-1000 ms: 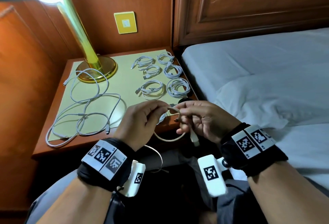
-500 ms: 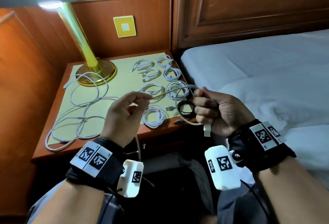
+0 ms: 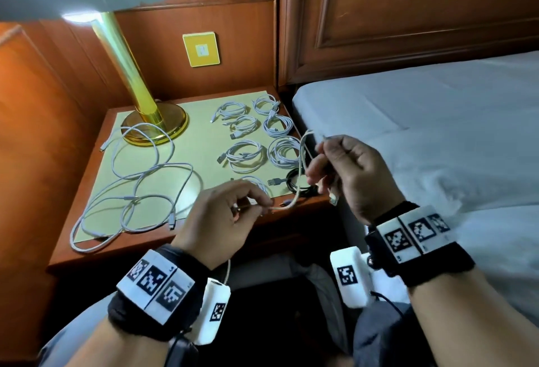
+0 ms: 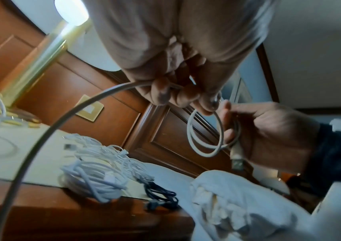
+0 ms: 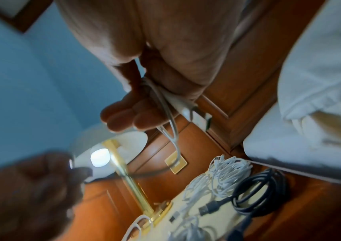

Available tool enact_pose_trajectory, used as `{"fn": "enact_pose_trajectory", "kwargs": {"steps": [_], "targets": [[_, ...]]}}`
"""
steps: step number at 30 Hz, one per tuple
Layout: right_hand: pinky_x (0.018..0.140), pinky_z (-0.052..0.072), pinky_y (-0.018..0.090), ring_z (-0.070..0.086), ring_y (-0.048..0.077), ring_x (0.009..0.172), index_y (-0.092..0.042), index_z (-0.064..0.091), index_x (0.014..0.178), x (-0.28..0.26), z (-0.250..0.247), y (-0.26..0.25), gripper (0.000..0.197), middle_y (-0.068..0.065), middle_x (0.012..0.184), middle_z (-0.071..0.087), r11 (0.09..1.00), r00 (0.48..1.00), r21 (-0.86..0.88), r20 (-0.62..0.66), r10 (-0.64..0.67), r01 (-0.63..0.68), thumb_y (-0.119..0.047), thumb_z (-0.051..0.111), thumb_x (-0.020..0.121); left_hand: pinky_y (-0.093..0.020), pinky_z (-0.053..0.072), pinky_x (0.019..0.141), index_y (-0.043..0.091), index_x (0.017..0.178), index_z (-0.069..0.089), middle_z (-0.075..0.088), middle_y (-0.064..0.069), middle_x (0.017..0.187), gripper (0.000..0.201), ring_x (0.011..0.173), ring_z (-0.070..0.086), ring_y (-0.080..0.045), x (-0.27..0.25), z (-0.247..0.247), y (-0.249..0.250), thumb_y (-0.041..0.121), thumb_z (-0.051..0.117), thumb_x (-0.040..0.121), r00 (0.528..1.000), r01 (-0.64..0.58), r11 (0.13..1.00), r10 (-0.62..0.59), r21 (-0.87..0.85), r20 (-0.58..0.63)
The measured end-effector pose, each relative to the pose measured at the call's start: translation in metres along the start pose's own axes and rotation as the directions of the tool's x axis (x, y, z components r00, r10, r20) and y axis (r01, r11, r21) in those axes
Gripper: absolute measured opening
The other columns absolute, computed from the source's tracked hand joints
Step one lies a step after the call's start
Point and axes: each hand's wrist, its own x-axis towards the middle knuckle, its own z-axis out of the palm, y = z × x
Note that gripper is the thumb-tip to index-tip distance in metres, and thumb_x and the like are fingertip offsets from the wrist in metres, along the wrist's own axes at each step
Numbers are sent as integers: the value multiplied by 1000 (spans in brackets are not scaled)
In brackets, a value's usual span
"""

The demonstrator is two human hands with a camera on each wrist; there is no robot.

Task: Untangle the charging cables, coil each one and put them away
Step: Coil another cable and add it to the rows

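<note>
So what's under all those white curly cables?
A pale yellow mat lies under the coiled white cables, on the wooden nightstand. The wood beneath the mat is covered.

We see a smooth white plastic-sheathed charging cable [image 3: 303,159] in our hands, above a glossy reddish wooden nightstand [image 3: 96,159] with a matt pale-yellow mat [image 3: 201,139]; left of them, a polished brass lamp [image 3: 137,86].

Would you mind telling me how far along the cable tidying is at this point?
Done: several white coils and one black coil lie on the nightstand. In hand: the right hand holds a few loops of a white cable while the left hand pinches its free run. Left: loose white cables sprawl uncoiled near the lamp, and nothing looks stored away.
</note>
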Motion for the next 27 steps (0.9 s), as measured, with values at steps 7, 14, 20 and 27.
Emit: {"fn": "enact_pose_trajectory", "kwargs": {"steps": [7, 14, 20, 27], "targets": [[60, 51, 29, 64, 25, 54, -4, 57, 96, -16, 27, 10, 17, 9, 65, 69, 946, 931, -307, 305, 198, -101, -17, 49, 104, -30, 55, 77, 11, 80, 59, 73, -5, 85, 17, 82, 71, -22, 5, 6, 11, 7, 76, 81, 992, 29, 920, -74, -390, -99], [39, 26, 21, 24, 9, 38, -5, 55, 83, -11, 37, 9, 30, -3, 51, 31, 916, 884, 73, 302, 357, -395, -18, 40, 106, -29, 45, 52, 18, 78, 59, 61, 3, 67, 28, 55, 54, -22, 8, 1, 2, 40, 77, 75, 951, 131, 970, -181, -203, -251], [42, 15, 22, 18, 9, 36, -17, 41, 72, -11, 36, -3, 37, -5, 47, 21, 819, 858, 299, 333, 391, -490, -47, 53, 90, -12, 45, 60, 24, 92, 72, 69, 13, 79, 16, 64, 63, 0, 10, 2, 4, 8, 71, 90, 944, 125, 980, -166, -157, -285], [38, 24, 20, 24, 7, 32, -24, 32, 66, -7, 24, -9, 39, -9, 41, 25, 718, 875, 502, 314, 368, -482, -45, 45, 96, -25, 54, 71, 23, 106, 78, 72, 8, 95, 20, 80, 68, -14, 9, -1, -8, 10, 70, 91, 963, 23, 1000, -16, 21, -269]]}}
